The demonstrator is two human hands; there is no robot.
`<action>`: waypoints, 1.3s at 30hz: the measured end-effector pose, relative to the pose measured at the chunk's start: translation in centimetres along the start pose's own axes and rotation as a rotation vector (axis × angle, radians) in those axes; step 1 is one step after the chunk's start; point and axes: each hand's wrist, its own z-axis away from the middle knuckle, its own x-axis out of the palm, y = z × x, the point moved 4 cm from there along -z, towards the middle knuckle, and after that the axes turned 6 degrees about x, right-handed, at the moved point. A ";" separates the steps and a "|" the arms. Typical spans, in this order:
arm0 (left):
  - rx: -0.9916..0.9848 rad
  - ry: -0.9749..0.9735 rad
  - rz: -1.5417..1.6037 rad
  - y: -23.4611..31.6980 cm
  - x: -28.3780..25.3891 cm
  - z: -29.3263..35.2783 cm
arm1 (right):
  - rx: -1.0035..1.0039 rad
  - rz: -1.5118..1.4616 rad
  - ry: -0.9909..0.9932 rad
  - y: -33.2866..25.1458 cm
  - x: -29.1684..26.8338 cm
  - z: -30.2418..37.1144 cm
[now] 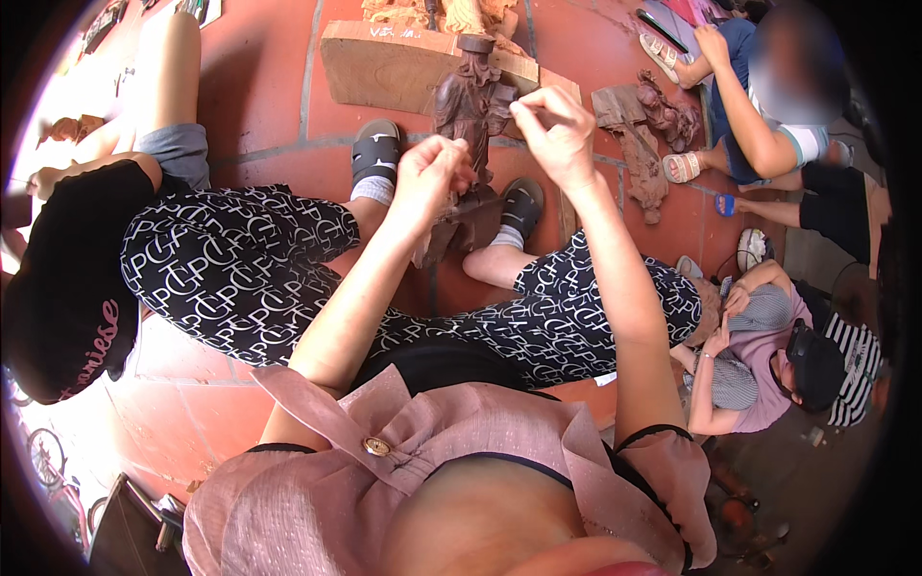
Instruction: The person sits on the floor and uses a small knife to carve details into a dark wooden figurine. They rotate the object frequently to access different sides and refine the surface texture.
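Note:
A dark brown carved wooden figure (465, 108) with a flat-topped hat stands upright between my feet, on a rough dark base (449, 230). My left hand (434, 175) is closed in front of its lower left side, fingers curled together. Whatever it may grip is hidden by the fingers. My right hand (559, 132) is raised at the figure's right side, thumb and forefinger pinched close to its arm. Anything in that pinch is too small to make out. Whether either hand touches the wood, I cannot tell.
Behind the figure lies a thick pale wooden block (384, 72), with yellowish carved wood (403, 12) beyond. More reddish-brown carvings (634, 144) lie on the tiled floor (259, 86) to the right. People sit close by on both sides, including one in a black cap (816, 365).

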 end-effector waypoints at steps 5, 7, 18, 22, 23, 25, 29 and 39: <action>0.306 0.308 -0.637 -1.5 -3.8 -3.6 | 0.335 -0.571 0.061 4.3 -1.0 -2.2; 0.176 0.270 -0.655 -3.2 -3.9 -4.9 | 0.335 -0.600 0.022 4.7 -0.4 -2.6; 0.077 0.065 -0.765 -6.1 -2.7 -3.8 | -0.029 -0.078 -0.099 1.9 1.9 -3.8; 0.055 0.047 -0.744 -5.5 -2.2 -3.6 | 0.047 -0.195 -0.056 1.4 1.0 -4.5; 0.061 0.047 -0.718 -5.9 -2.2 -3.6 | 0.002 -0.135 -0.100 1.5 1.2 -4.4; 0.074 0.054 -0.671 -6.8 -2.6 -4.0 | -0.093 -0.022 -0.187 1.7 1.8 -4.1; 0.106 0.034 -0.702 -6.7 -2.9 -4.1 | 0.168 -0.462 -0.131 3.1 0.0 -5.2; 0.063 0.028 -0.754 -8.1 -4.5 -5.0 | 0.433 -0.982 0.266 5.4 -7.7 -6.5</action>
